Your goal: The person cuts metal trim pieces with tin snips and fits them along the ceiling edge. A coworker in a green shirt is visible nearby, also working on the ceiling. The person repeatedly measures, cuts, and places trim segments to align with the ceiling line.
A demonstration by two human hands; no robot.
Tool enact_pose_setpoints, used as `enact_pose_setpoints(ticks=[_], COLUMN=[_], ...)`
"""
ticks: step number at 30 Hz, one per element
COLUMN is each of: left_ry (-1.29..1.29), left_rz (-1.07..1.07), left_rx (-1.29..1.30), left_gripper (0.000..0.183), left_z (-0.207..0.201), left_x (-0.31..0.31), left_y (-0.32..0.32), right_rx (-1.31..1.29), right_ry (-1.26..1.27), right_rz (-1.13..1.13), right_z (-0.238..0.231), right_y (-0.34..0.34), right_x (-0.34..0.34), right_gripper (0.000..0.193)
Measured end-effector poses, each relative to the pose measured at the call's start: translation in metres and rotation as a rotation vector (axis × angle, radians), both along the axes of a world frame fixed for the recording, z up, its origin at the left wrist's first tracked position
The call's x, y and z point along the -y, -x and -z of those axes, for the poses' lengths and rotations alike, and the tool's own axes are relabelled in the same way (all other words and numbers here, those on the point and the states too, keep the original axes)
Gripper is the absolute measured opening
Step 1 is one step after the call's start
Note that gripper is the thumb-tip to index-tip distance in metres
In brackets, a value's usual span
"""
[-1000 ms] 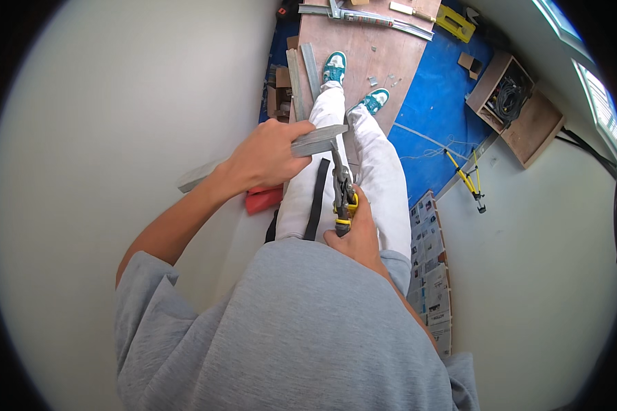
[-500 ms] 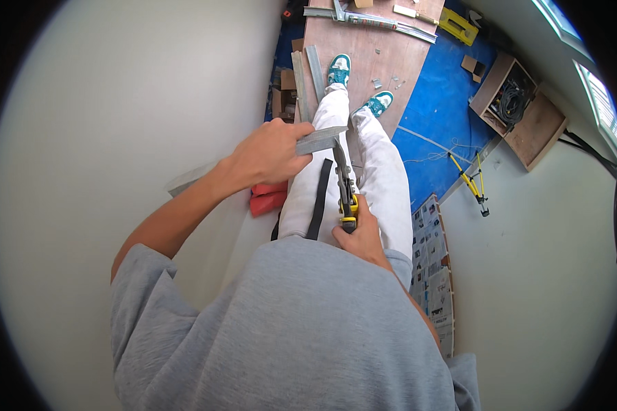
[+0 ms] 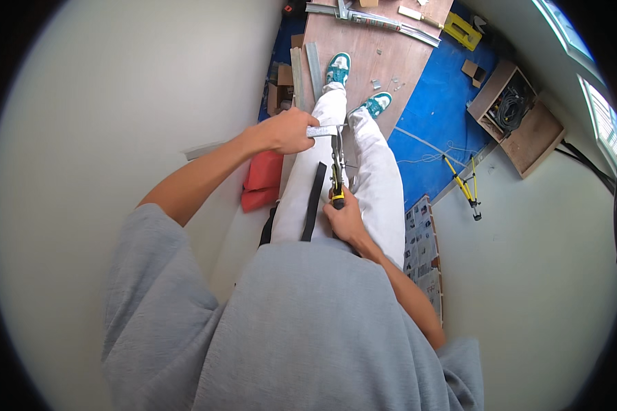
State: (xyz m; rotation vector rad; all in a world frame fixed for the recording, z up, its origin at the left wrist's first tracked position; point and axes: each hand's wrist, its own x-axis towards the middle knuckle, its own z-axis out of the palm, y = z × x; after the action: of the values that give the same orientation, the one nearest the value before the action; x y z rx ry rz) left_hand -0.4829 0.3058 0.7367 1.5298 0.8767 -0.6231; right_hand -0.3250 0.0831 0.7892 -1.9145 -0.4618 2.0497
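Note:
My left hand point(image 3: 295, 131) is closed around a light grey metal channel point(image 3: 321, 131), whose other end shows behind my left forearm. In front of my white trousers, my right hand point(image 3: 345, 215) grips tin snips point(image 3: 337, 179) with yellow and black handles. The snips point away from me, and their jaws meet the short end of the channel just past my left fingers. Whether the blades are closed through the metal I cannot tell. A black strap point(image 3: 314, 202) hangs down over my left thigh.
I stand on a wooden board point(image 3: 363, 55) with metal scraps near my shoes. Metal rails point(image 3: 373, 22) lie across its far end, with loose strips point(image 3: 314, 68) at left. Blue sheeting point(image 3: 425, 96) covers the floor. At right are a yellow tripod point(image 3: 466, 185) and an open wooden box point(image 3: 504, 99).
Both hands have moved slightly away from me, and the channel has turned so its end lies more level. The snips' handles look closer together, and my right arm reaches out further.

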Motion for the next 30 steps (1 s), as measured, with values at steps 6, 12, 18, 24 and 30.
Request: enact_pose_setpoints(ticks=[6, 12, 18, 24, 30], left_ry=[0.142, -0.039, -0.063, -0.104, 0.114], left_rz=[0.076, -0.128, -0.148, -0.169, -0.198], left_rx=[-0.073, -0.026, -0.015, -0.050, -0.054], left_gripper=[0.049, 0.027, 0.029, 0.031, 0.028], left_z=[0.039, -0.034, -0.117, -0.162, -0.204], left_x=[0.011, -0.005, -0.034, -0.039, -0.036], left_y=[0.008, 0.005, -0.002, -0.007, -0.014], right_rx=[0.054, 0.000, -0.001, 0.149, 0.153], right_ry=[0.065, 0.055, -0.079, -0.086, -0.096], right_rz=[-0.039, -0.103, -0.080, -0.104, -0.075], right_z=[0.019, -0.030, -0.076, -0.103, -0.139], right_y=[-0.002, -0.021, -0.030, -0.033, -0.038], right_x=[0.009, -0.023, -0.044, -0.045, -0.039], right_gripper=[0.030, 0.038, 0.034, 0.033, 0.043])
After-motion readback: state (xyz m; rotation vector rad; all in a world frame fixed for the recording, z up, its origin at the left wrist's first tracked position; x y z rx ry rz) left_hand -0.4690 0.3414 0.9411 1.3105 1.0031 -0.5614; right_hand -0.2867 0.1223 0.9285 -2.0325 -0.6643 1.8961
